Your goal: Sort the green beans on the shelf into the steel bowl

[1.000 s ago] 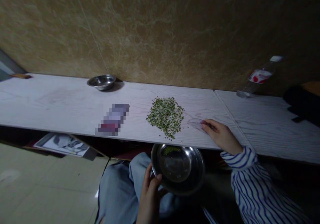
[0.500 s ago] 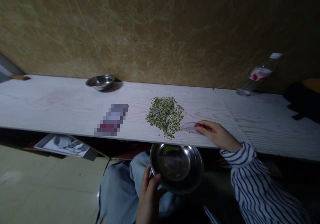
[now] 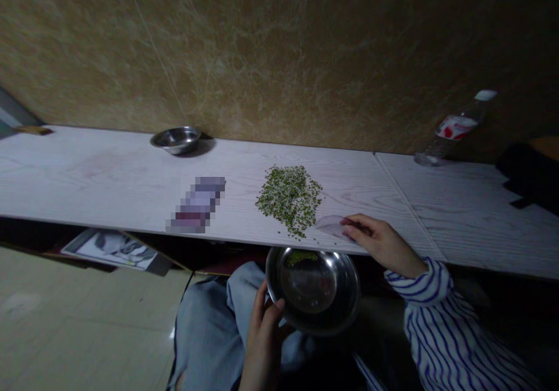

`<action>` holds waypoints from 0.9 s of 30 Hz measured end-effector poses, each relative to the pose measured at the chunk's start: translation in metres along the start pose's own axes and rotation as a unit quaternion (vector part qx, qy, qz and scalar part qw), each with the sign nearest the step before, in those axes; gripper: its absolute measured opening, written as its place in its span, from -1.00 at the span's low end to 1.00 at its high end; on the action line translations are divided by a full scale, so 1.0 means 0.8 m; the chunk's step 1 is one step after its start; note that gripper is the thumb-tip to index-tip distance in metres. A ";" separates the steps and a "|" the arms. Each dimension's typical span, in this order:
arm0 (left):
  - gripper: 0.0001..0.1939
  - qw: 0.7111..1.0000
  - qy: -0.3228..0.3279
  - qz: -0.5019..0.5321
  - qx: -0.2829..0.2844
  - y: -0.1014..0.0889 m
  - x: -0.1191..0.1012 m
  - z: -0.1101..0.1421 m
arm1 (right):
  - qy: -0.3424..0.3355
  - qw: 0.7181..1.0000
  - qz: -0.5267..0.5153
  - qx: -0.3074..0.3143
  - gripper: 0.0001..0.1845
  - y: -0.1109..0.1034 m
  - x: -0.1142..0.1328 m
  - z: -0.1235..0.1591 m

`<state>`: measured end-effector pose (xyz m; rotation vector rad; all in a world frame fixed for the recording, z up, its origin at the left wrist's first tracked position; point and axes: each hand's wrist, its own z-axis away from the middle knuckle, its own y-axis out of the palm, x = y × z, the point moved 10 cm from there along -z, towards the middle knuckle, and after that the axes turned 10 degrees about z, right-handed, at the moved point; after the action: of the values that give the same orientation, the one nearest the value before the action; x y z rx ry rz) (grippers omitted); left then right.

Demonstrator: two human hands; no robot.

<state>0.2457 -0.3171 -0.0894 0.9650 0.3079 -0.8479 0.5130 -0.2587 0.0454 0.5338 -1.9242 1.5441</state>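
Note:
My left hand (image 3: 267,330) grips the left rim of a large steel bowl (image 3: 317,318), held over my lap just under the table's front edge. Some small green beans (image 3: 301,257) lie inside the bowl near its far side. On the white tabletop spreads a pile of green beans mixed with white grains (image 3: 290,196). A thin, see-through purplish sheet with a curved edge (image 3: 328,226) is pinched in my right hand (image 3: 375,237). Its left end is at the lower right border of the pile. A few loose beans are scattered near the table edge.
A small steel bowl (image 3: 176,142) stands by the wall, with a blurred-out flat object (image 3: 198,205) nearer the front. At the right are a clear plastic bottle (image 3: 454,129) and a dark item (image 3: 528,173). Below the tabletop an open drawer (image 3: 117,250) juts out.
My right hand with the sheet has shifted slightly right and down, away from the pile. The large bowl has moved a little to the right with my left hand. The view has tilted slightly.

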 end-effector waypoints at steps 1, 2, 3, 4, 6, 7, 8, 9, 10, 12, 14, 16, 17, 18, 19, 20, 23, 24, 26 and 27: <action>-0.23 1.000 0.000 0.000 0.002 0.000 0.001 0.000 | 0.010 1.000 -0.006 -0.015 -0.70 -0.004 -0.004 0.002; -0.22 1.000 0.000 -0.001 0.004 0.001 0.002 0.000 | 0.020 0.999 -0.011 -0.026 -0.70 -0.006 -0.008 0.005; -0.22 1.000 -0.001 -0.004 0.006 0.001 0.003 0.000 | 0.028 0.999 -0.016 -0.033 -0.71 -0.007 -0.012 0.008; -0.22 1.000 -0.003 -0.007 0.008 0.001 0.004 0.000 | 0.034 0.999 -0.021 -0.034 -0.72 -0.005 -0.015 0.012; -0.22 1.000 -0.007 -0.013 0.011 0.002 0.007 0.000 | 0.037 0.999 -0.023 -0.027 -0.73 0.002 -0.016 0.018; -0.22 1.000 -0.011 -0.014 0.012 0.003 0.008 0.000 | 0.036 0.999 -0.021 -0.021 -0.74 0.008 -0.014 0.021; -0.22 1.000 -0.013 -0.013 0.014 0.003 0.009 0.000 | 0.034 0.999 -0.019 -0.015 -0.74 0.014 -0.012 0.024; -0.22 1.000 -0.016 -0.011 0.015 0.004 0.009 0.001 | 0.032 0.999 -0.017 -0.008 -0.75 0.020 -0.008 0.026; -0.23 1.000 -0.017 -0.010 0.015 0.004 0.009 0.001 | 0.029 0.999 -0.016 -0.004 -0.75 0.025 -0.004 0.028; -0.24 1.000 -0.015 -0.010 0.013 0.003 0.008 0.002 | 0.021 1.000 -0.018 0.005 -0.76 0.035 0.004 0.031; -0.24 1.000 -0.011 -0.011 0.012 0.003 0.007 0.002 | 0.012 1.000 -0.019 0.015 -0.77 0.042 0.012 0.032; -0.24 1.000 -0.010 -0.009 0.013 0.003 0.006 0.003 | 0.006 0.999 -0.020 0.024 -0.77 0.045 0.017 0.033; -0.24 1.000 -0.011 -0.009 0.011 0.003 0.006 0.003 | 0.005 0.999 -0.020 0.027 -0.77 0.045 0.017 0.033; -0.23 1.000 -0.012 -0.008 0.009 0.002 0.006 0.003 | 0.005 0.999 -0.019 0.026 -0.76 0.043 0.017 0.032; -0.23 1.000 -0.013 -0.007 0.007 0.002 0.005 0.004 | 0.007 1.000 -0.019 0.023 -0.76 0.040 0.016 0.031; -0.24 1.000 -0.013 -0.006 0.007 0.002 0.004 0.004 | 0.009 1.000 -0.019 0.018 -0.75 0.037 0.015 0.029; -0.25 1.000 -0.015 -0.009 0.019 0.006 0.002 0.005 | 0.017 1.000 -0.014 -0.001 -0.74 0.028 0.009 0.024; -0.26 1.000 -0.016 -0.011 0.024 0.008 0.001 0.006 | 0.018 1.000 -0.013 -0.004 -0.73 0.027 0.007 0.022; -0.26 0.999 -0.017 -0.011 0.030 0.009 0.001 0.006 | 0.018 1.000 -0.012 -0.002 -0.73 0.028 0.006 0.019; -0.26 0.999 -0.016 -0.010 0.028 0.009 0.001 0.005 | 0.017 1.000 -0.012 0.000 -0.73 0.029 0.006 0.017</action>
<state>0.2510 -0.3191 -0.0834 1.0014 0.2668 -0.8929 0.4912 -0.2662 0.0298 0.5266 -1.8861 1.5291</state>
